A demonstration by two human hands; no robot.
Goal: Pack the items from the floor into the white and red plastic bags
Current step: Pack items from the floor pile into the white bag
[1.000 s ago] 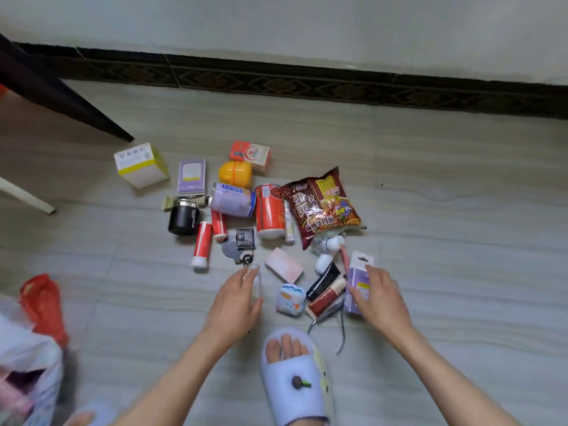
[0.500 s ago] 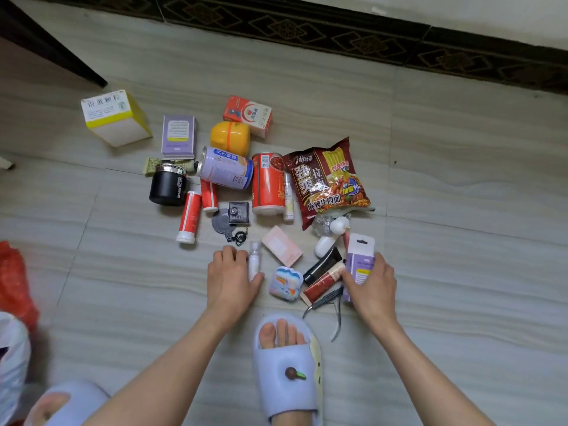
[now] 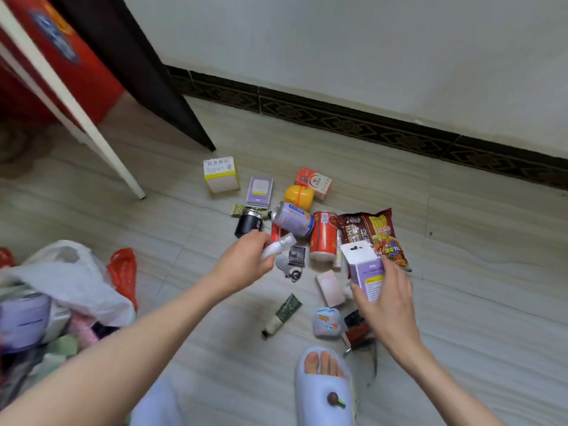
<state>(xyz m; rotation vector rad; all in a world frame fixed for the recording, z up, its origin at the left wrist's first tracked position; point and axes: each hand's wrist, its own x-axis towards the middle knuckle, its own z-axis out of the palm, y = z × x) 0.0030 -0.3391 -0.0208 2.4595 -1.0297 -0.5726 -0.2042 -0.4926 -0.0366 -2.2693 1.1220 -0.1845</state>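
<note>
White plastic bag lies at left on the floor, open, holding mixed items; red plastic bag just behind it. Right hand grips a purple-and-white carded box. Left hand pinches a small white bottle, both raised above the pile.

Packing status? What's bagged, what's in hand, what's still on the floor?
Done: white bag at left already holds several items. In hand: left hand grips a small white bottle; right hand holds a purple carded box. Left: most of the pile, including red can, snack bag, yellow-white box.
</note>
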